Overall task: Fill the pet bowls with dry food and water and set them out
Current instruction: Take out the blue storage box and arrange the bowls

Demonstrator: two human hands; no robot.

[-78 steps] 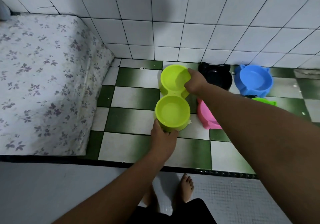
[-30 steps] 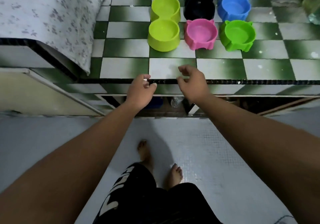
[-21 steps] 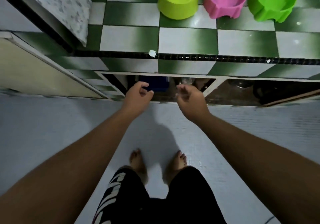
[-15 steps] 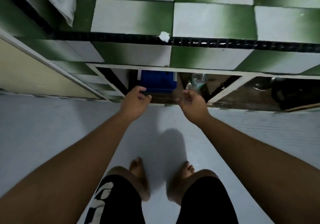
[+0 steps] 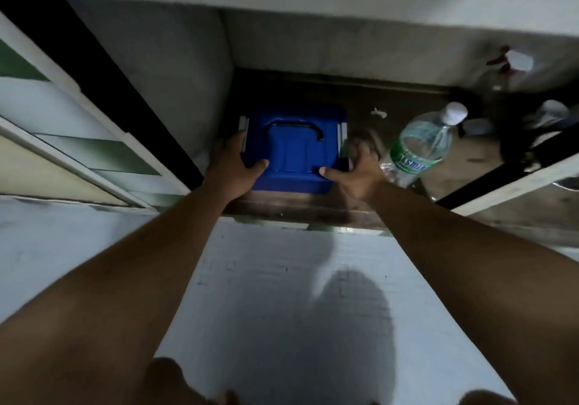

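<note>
A blue lidded container (image 5: 294,147) with a dark handle on its lid stands on the brown shelf of the open cabinet under the counter. My left hand (image 5: 233,166) grips its left side, thumb lying on the lid. My right hand (image 5: 357,169) grips its right side, thumb on the lid's near edge and fingers blurred behind the corner. To the right of the container a clear water bottle (image 5: 423,144) with a green label and white cap stands on the same shelf, close to my right hand. The pet bowls are out of view.
An open cabinet door (image 5: 78,141) slants away at the left. A white frame post (image 5: 513,182) divides the cabinet at the right; behind it stand a spray bottle (image 5: 510,66) and dark items. White mosaic floor (image 5: 282,295) lies below, my knees at the bottom edge.
I have crouched down from the counter to the cabinet below. Both hands, empty and in front of the opening before, have reached in and taken hold of the blue container's sides.
</note>
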